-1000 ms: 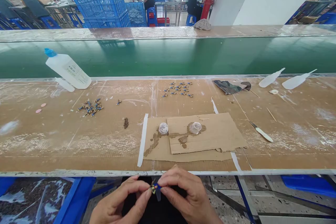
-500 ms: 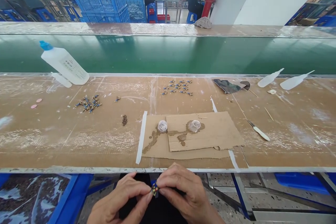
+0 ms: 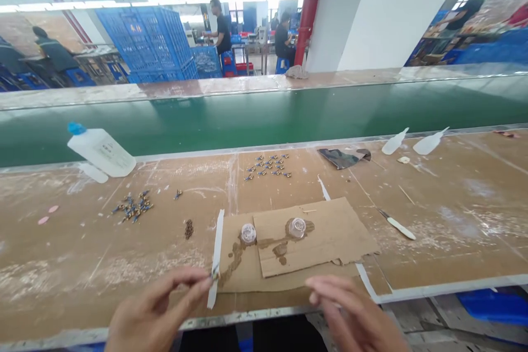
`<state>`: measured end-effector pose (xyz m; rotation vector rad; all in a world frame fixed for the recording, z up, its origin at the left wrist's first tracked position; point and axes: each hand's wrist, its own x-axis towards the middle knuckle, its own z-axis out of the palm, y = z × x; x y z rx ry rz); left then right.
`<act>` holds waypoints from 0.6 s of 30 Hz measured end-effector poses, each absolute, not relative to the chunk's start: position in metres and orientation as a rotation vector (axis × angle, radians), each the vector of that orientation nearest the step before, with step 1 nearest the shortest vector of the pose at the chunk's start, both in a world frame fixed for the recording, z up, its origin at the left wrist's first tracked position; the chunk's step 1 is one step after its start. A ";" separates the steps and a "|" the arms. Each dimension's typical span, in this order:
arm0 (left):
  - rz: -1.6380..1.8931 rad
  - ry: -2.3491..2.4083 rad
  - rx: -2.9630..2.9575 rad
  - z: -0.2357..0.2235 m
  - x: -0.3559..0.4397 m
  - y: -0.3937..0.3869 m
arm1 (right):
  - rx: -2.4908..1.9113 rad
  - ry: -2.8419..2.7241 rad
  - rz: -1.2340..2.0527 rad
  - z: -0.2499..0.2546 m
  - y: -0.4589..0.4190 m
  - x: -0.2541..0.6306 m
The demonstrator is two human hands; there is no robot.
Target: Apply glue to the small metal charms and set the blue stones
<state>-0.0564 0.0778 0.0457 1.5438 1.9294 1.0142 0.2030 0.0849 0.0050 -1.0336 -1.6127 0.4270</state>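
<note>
Between its thumb and fingertips, my left hand [image 3: 163, 305] pinches a small figurine [image 3: 215, 274], mostly blue and yellowish, over the white tape strip. Its details are blurred. Apart from it, my right hand [image 3: 350, 308] hovers at the front edge of the cardboard [image 3: 313, 264], fingers stretched out and nothing visible in them. Two small clear cups [image 3: 248, 234] stand on the cardboard among wet brown stains. More such figurines lie in a heap [image 3: 134, 207] on the left and in loose rows [image 3: 269, 166] farther back. A cluster of tiny brown pieces [image 3: 188, 229] is nearer my left hand.
A large white bottle with a blue cap [image 3: 103, 152] leans at the back left. To the right are a white-handled knife [image 3: 400, 227], a camouflage cloth [image 3: 340, 158] and squeeze bottles [image 3: 429, 143]. A green conveyor belt [image 3: 247, 121] runs behind the table. People work beyond it.
My hands have parted and moved up over the table edge. The figurine stays in my left hand; my right hand has let go and moved right. The camera view has tilted up.
</note>
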 end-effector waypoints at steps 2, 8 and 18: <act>1.031 1.919 1.514 0.052 -0.055 0.122 | -1.180 -1.487 0.295 -0.009 0.093 0.219; 0.945 1.723 1.526 0.036 -0.026 0.249 | -1.329 -1.544 0.039 -0.054 0.128 0.249; 0.582 1.822 1.669 0.008 0.003 0.316 | -1.316 -1.664 -0.152 -0.061 0.134 0.252</act>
